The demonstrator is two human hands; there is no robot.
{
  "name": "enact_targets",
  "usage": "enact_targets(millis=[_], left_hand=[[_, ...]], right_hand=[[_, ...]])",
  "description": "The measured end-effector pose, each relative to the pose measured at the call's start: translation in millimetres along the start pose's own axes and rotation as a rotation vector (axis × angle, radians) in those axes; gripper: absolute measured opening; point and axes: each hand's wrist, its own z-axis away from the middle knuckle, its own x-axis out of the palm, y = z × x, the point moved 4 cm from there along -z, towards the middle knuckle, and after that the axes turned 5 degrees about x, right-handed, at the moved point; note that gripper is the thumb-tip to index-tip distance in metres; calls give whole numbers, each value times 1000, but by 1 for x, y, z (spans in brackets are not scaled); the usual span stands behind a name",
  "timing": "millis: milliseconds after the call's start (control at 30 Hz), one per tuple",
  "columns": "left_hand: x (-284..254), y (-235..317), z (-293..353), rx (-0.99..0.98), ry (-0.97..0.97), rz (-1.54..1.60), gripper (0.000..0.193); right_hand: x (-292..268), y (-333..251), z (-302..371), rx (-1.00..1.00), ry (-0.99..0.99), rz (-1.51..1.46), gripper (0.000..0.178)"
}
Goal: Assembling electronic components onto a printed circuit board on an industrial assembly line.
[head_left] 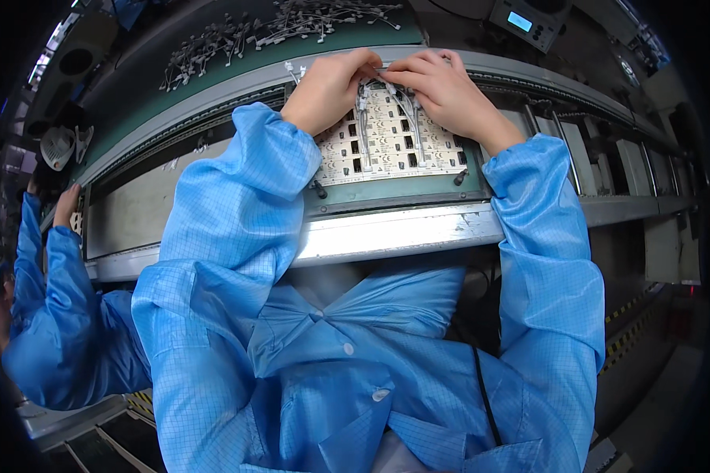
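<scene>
A white circuit board panel (442, 160) with several black components lies on a green carrier (386, 189) inside the metal conveyor. Thin white cables (412, 118) with small plugs run across the panel toward its far edge. Above that edge my left hand (331, 88) and my right hand (443, 91) meet, fingertips almost touching. Both are closed in a pinch where the cables come up. The fingers cover the cable ends, so the exact point of grip is hidden. Black pegs (460, 179) stand at the carrier's near corners.
Beyond the conveyor's far rail a heap of white cables (213, 51) lies on a green surface. The near metal rail (402, 229) runs in front of me. At the left sits a co-worker in a blue smock (71, 331). A device with a lit display (520, 21) stands far right.
</scene>
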Motion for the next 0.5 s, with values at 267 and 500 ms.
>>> enact_targets(millis=[267, 500], left_hand=[[-65, -23, -1, -197, 190, -539, 29], [-54, -52, 10, -640, -126, -683, 38]], right_hand=[[-3, -8, -1, -25, -5, 105, 45], [-2, -4, -1, -15, -17, 103, 41]])
